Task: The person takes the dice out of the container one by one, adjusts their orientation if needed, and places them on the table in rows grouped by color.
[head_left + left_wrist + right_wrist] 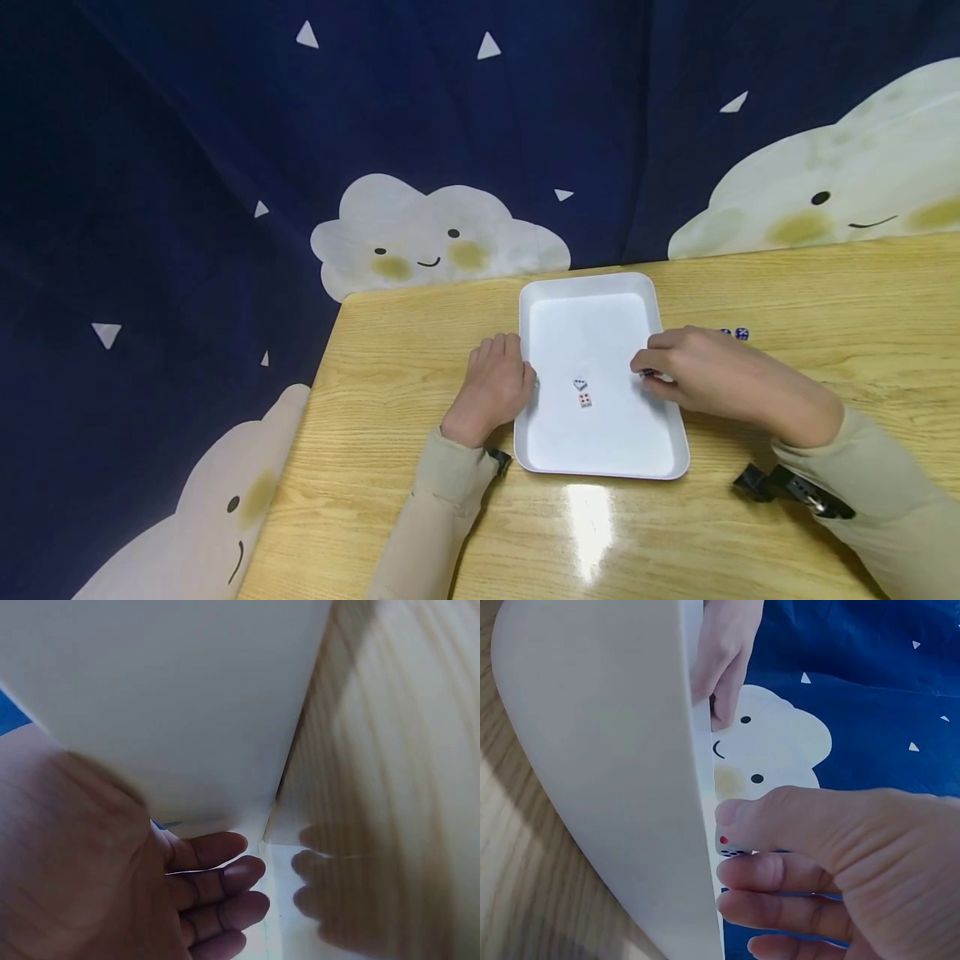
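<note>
Two hands flank the tray: the right hand pinches a die at the right rim; whether the left hand grips anything cannot be told. White dice lie inside, blue dice outside. Apparent step: die transfer. Next move requires clearing the rim.

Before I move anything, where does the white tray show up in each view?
Head: the white tray sits right of centre, seen from above, on the wooden table.
Left wrist: the white tray spreads over the upper left and middle.
Right wrist: the white tray fills much of the left half.
Shared landmark: the wooden table, at the right in left wrist, far left in right wrist.
</note>
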### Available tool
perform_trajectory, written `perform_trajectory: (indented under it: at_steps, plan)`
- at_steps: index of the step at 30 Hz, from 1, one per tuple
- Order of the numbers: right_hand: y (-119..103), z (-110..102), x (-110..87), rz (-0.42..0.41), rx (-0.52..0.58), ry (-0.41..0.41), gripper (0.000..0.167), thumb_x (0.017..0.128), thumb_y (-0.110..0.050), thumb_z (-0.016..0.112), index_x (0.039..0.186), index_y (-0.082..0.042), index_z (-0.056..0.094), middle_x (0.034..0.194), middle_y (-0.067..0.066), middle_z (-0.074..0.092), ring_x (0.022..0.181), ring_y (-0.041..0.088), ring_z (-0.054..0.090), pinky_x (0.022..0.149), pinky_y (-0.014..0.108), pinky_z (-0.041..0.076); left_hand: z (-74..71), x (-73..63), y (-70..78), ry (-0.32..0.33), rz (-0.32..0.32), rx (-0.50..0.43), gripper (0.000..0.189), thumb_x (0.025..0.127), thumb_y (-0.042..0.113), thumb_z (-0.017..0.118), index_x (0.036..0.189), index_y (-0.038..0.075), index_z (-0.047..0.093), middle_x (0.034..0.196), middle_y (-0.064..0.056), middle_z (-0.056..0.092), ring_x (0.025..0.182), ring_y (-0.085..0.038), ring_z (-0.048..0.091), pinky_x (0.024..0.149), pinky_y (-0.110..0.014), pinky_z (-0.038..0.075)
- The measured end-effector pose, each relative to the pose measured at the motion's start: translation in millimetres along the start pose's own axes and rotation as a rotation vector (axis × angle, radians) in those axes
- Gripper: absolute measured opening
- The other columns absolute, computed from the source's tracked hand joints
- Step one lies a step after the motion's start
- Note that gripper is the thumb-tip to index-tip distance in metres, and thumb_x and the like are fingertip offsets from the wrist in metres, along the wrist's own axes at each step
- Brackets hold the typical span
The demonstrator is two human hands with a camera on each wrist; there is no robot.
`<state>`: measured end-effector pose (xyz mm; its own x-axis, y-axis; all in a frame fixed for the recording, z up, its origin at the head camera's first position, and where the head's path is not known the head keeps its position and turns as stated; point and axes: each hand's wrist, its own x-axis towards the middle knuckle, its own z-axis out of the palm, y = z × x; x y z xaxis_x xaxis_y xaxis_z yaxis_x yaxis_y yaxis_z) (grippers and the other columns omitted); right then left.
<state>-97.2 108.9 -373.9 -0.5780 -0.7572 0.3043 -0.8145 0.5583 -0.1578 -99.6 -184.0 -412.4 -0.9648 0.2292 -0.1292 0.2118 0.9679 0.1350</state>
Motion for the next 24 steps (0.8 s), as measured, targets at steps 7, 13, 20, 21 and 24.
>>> perform_trajectory:
  at_steps: [7, 13, 20, 21, 24]
  plan:
    - [4.2, -2.6, -1.6, 0.009, 0.004, 0.007, 0.018, 0.078, -0.011, 0.086, 0.089, -0.017, 0.073, 0.076, -0.009, 0.062, 0.065, 0.0, 0.049, 0.06, 0.026, 0.047, 0.1, -0.4, 0.2, 0.007, 0.001, -0.002, 0.026, 0.105, 0.027, 0.037, 0.114, 0.005, 0.048, 0.099, -0.006, 0.048, 0.09, -0.023, 0.041, 0.084, -0.033, 0.037]
    - [9.1, -5.8, -3.7, 0.03, -0.002, 0.008, 0.017, 0.079, -0.01, 0.085, 0.091, -0.016, 0.074, 0.08, -0.008, 0.066, 0.068, 0.002, 0.051, 0.061, 0.028, 0.048, 0.4, -0.6, -0.1, 0.003, 0.002, -0.006, 0.026, 0.105, 0.027, 0.036, 0.113, 0.005, 0.048, 0.099, -0.006, 0.047, 0.09, -0.023, 0.04, 0.083, -0.032, 0.036]
    - [16.7, -7.3, -6.8, 0.017, -0.007, 0.065, 0.02, 0.076, -0.008, 0.086, 0.089, -0.016, 0.074, 0.075, -0.01, 0.061, 0.065, -0.003, 0.045, 0.058, 0.023, 0.044, -0.3, -1.2, 0.1, 0.011, 0.011, -0.017, 0.025, 0.105, 0.026, 0.036, 0.112, 0.005, 0.048, 0.099, -0.007, 0.047, 0.089, -0.024, 0.04, 0.083, -0.033, 0.036]
    - [17.8, -7.4, -7.2, 0.017, -0.007, 0.071, 0.02, 0.076, -0.008, 0.086, 0.089, -0.016, 0.074, 0.075, -0.01, 0.06, 0.065, -0.003, 0.045, 0.057, 0.023, 0.044, -0.3, -1.5, 0.2, 0.017, 0.014, -0.018, 0.025, 0.105, 0.026, 0.036, 0.112, 0.004, 0.048, 0.099, -0.007, 0.047, 0.089, -0.024, 0.04, 0.082, -0.033, 0.036]
    - [20.8, -8.7, -8.8, 0.027, -0.008, 0.073, 0.021, 0.075, -0.008, 0.087, 0.088, -0.018, 0.073, 0.076, -0.011, 0.06, 0.066, -0.003, 0.046, 0.058, 0.023, 0.044, -0.3, -2.0, 0.5, 0.031, 0.02, -0.022, 0.025, 0.105, 0.025, 0.037, 0.11, 0.004, 0.049, 0.098, -0.008, 0.048, 0.089, -0.025, 0.04, 0.082, -0.033, 0.037]
